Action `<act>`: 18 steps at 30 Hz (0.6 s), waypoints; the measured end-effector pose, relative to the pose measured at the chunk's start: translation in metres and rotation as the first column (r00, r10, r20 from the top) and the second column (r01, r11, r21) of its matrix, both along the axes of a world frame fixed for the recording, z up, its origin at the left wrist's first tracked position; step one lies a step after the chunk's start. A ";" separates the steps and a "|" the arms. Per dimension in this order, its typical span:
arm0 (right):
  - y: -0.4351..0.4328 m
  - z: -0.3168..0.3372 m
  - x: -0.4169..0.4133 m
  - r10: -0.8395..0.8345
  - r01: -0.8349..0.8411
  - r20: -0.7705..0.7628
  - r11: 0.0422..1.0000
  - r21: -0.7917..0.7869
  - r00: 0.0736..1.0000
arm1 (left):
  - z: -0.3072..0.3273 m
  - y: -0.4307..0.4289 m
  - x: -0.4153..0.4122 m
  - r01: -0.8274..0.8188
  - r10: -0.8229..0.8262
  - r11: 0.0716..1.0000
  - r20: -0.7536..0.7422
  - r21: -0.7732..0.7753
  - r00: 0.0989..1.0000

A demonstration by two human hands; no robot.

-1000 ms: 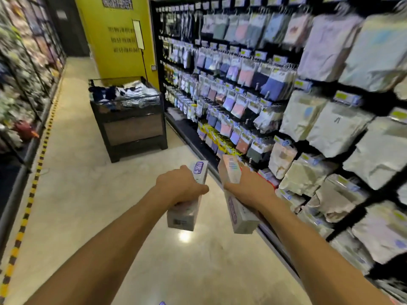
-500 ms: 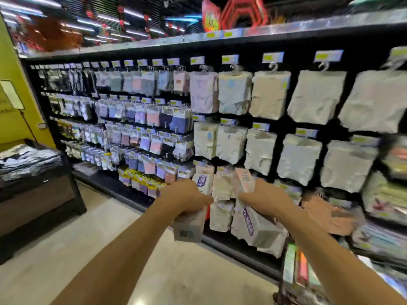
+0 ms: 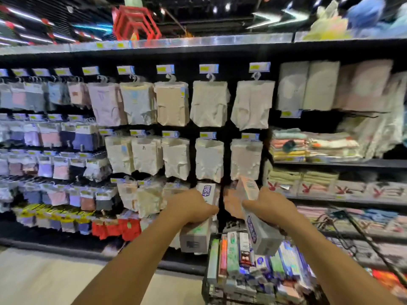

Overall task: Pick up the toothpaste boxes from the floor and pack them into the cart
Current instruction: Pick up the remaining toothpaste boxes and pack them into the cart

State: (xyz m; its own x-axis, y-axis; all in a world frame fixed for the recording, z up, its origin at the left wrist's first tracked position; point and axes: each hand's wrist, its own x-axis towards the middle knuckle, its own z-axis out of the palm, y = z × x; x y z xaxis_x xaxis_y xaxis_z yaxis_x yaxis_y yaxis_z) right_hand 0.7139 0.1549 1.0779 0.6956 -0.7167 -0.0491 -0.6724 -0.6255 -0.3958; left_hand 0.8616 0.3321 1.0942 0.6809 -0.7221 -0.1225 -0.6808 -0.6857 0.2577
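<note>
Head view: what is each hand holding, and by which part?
The left hand grips the left toothpaste box around its middle; the right hand grips the right toothpaste box around its middle.

One wide-angle view, worn on the person's head, faces forward and slightly down, close above the left hand and right hand. Shelving stands near ahead; the cart lies lower right, the floor lower left.

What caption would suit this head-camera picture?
Left hand grips one toothpaste box, right hand a second box, by the stocked cart.
</note>
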 end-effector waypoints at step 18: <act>-0.263 -0.098 -0.046 -0.237 0.243 -0.103 0.969 0.045 0.966 | -0.108 -0.282 0.002 0.071 -0.073 0.997 -0.123 -0.016 0.990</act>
